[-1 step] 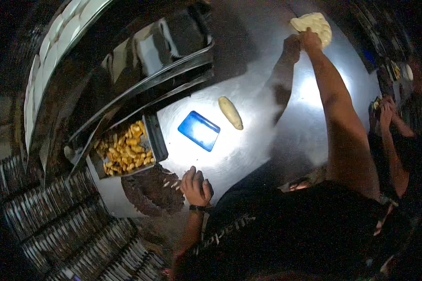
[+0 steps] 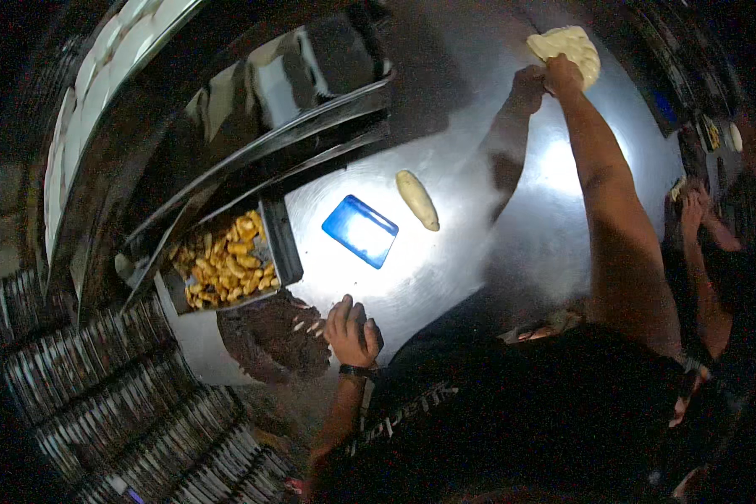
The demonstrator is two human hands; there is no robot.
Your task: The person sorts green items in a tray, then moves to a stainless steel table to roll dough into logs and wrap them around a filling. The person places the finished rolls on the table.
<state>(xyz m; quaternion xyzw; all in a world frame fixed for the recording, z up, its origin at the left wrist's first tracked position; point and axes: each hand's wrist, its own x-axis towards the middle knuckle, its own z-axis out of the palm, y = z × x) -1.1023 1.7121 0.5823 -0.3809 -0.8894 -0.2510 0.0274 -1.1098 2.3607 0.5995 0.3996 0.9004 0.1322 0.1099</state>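
My right hand reaches across the shiny metal table. Its fingers are closed on the near edge of a pale yellow, flattened piece of dough. Beside that arm, a dark arm-like shape on the metal looks like its shadow or reflection. My left hand wears a dark wristband and rests near the table's front edge, fingers apart and holding nothing. Just left of its fingertips are a few small pale pieces on a dark brown, crumbly mass. A blue flat scraper and an oblong pale dough roll lie between my hands.
On the left, a metal tray holds golden-brown pieces. Long metal containers stand behind it. Stacked dark racks fill the lower left. At far right, another person's hands work close to a small pale item.
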